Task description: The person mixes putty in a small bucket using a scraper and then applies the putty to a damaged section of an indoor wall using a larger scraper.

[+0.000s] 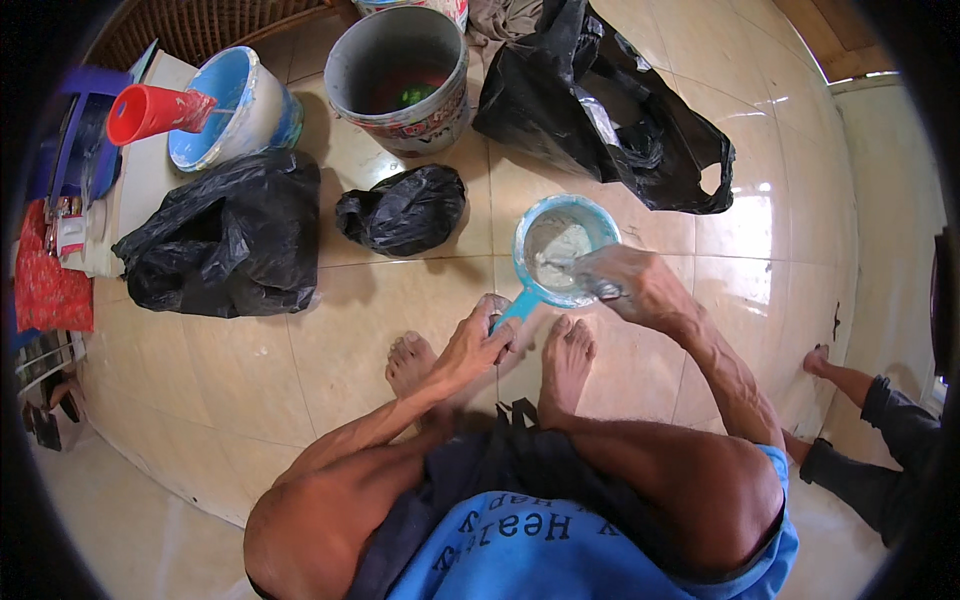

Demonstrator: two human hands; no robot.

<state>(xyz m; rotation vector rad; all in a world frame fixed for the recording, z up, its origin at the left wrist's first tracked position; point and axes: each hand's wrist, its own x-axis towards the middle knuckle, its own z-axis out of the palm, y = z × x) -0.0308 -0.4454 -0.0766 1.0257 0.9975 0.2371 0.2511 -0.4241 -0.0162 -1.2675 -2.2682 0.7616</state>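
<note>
A light-blue plastic dipper with a long handle holds a pale grey, paste-like mix. My left hand is closed round the dipper's handle, just in front of my feet. At the dipper's right rim, my right hand is bent over the mix and smeared by motion. Its fingers look closed on something thin that reaches into the mix; its kind does not show. Dusty grey residue coats the fingers of both hands and the dipper's rim.
Beyond the dipper lie a small black plastic bag and larger black bags. A grey bucket and a white-and-blue pail with a red-handled tool stand behind. Another person's leg is at right.
</note>
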